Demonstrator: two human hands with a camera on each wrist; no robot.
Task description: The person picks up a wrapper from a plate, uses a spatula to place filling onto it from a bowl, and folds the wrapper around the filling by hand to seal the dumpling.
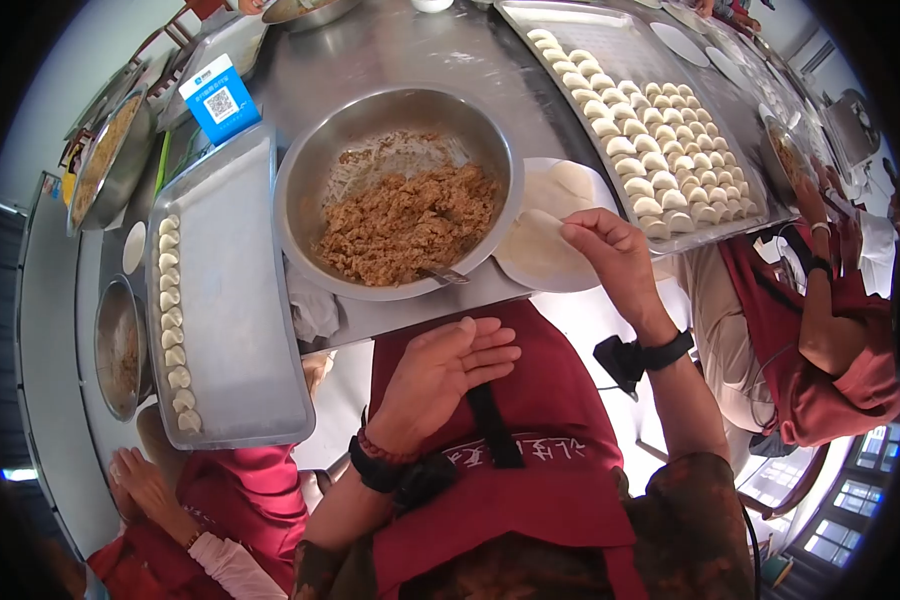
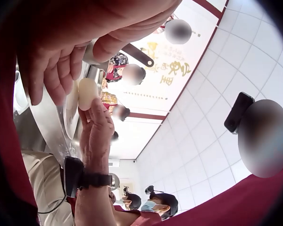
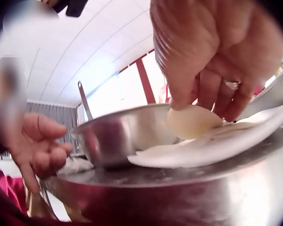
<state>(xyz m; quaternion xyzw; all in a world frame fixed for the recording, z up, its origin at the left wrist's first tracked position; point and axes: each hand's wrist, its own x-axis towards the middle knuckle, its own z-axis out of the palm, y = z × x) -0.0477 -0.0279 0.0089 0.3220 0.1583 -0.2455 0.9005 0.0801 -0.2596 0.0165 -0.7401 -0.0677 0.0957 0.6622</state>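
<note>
My right hand [image 1: 618, 262] pinches the edge of a round dumpling wrapper [image 1: 532, 240] between thumb and fingers. It holds the wrapper [image 3: 193, 122] tilted up over a white plate [image 3: 198, 159] where more wrappers lie. Near the apron, my left hand [image 1: 438, 378] is empty, its palm turned up and fingers loosely extended. Between the hands and the back of the table stands a big steel bowl [image 1: 298, 200] with brown minced filling [image 1: 410, 225]. A metal utensil handle [image 1: 446, 274] sticks out of the filling at the near side.
At the left, a metal tray [image 1: 240, 330] carries one row of folded dumplings [image 1: 170, 300]. Another tray [image 1: 650, 55], at the right, holds many dumplings in rows. A blue QR-code stand [image 1: 220, 100] is behind the left tray. People in red aprons work on both sides.
</note>
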